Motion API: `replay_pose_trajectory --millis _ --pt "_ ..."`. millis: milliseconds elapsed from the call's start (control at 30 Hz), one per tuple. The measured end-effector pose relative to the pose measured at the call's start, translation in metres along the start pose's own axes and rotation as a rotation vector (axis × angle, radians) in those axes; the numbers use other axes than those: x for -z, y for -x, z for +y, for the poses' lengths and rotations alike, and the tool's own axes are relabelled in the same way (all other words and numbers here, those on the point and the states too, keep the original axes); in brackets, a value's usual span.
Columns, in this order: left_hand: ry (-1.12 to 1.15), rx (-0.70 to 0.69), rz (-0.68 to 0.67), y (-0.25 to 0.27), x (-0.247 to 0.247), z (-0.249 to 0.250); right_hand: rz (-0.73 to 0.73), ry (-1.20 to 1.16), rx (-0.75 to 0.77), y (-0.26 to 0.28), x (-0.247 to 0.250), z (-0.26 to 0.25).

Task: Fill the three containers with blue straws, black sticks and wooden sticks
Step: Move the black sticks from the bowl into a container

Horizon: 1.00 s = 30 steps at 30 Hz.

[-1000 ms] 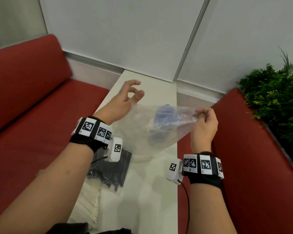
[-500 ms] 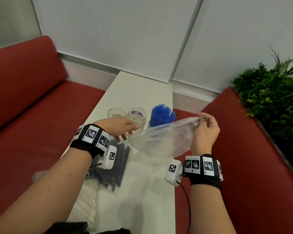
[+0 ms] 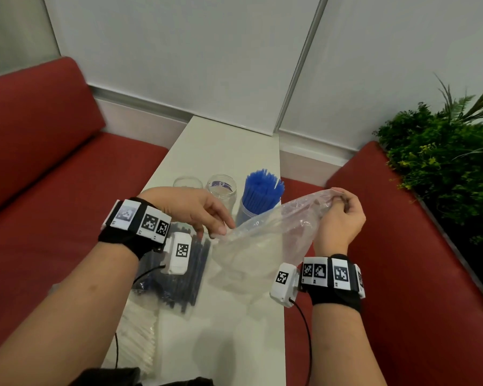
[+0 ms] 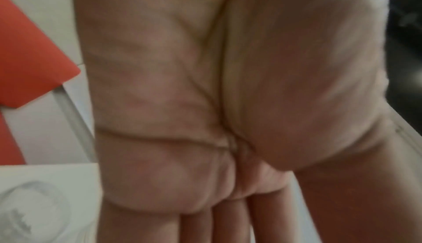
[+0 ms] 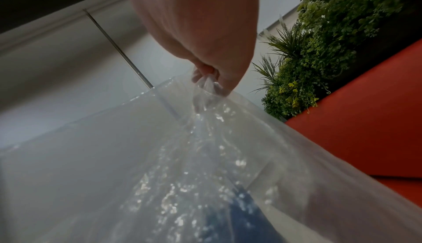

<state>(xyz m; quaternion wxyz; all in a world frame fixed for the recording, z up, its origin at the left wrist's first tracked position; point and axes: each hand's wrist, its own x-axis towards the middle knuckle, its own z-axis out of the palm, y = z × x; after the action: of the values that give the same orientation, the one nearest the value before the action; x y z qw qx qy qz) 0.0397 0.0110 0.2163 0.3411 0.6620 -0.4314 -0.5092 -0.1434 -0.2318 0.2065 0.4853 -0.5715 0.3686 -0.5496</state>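
A right hand (image 3: 342, 218) pinches an empty clear plastic bag (image 3: 265, 246) above the white table (image 3: 229, 151), the left hand (image 3: 195, 208) touching it with relaxed fingers. Blue straws (image 3: 262, 190) fill the right-most container (image 3: 246, 215); bagged black sticks (image 3: 184, 277) lie beneath the left wrist.

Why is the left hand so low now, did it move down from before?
Yes. The left hand dropped from above the far end of the white table to the empty plastic bag, in front of the glass jars.

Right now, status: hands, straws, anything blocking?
Right hand pinches empty clear bag; left hand touches its other end. Blue straws in right container. Two jars empty. Black sticks bagged.
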Motion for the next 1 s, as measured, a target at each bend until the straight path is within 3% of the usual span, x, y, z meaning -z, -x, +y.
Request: replay_pose_trajectory --millis 167,433,533,667,733,800,900,933,1000 --pt "-0.056 0.040 -0.110 0.005 -0.004 -0.001 0.060 0.024 -0.016 0.001 0.003 0.001" --pt "-0.250 0.022 -0.011 -0.004 -0.008 -0.002 0.099 0.015 -0.066 -0.004 0.003 0.004" --pt "-0.260 -0.093 0.165 -0.008 -0.011 -0.002 0.086 0.025 -0.060 -0.005 0.006 0.006" --pt "0.077 -0.338 0.639 -0.002 -0.001 0.002 0.012 0.056 -0.010 -0.014 0.018 0.009" --pt "0.312 -0.448 0.804 0.003 0.005 0.010 -0.085 0.114 -0.025 -0.015 0.024 0.010" --pt "0.378 -0.512 0.871 0.004 0.003 0.027 -0.188 0.279 0.009 -0.010 0.023 0.006" --pt "0.077 -0.555 0.917 -0.001 -0.005 0.052 -0.370 0.322 0.280 0.007 0.009 -0.019" --pt "-0.028 -0.588 0.901 -0.004 -0.010 0.060 -0.503 0.303 0.367 0.014 0.001 -0.030" --pt "-0.129 -0.681 0.828 -0.011 -0.021 0.073 -0.844 0.281 0.331 0.029 -0.019 -0.051"
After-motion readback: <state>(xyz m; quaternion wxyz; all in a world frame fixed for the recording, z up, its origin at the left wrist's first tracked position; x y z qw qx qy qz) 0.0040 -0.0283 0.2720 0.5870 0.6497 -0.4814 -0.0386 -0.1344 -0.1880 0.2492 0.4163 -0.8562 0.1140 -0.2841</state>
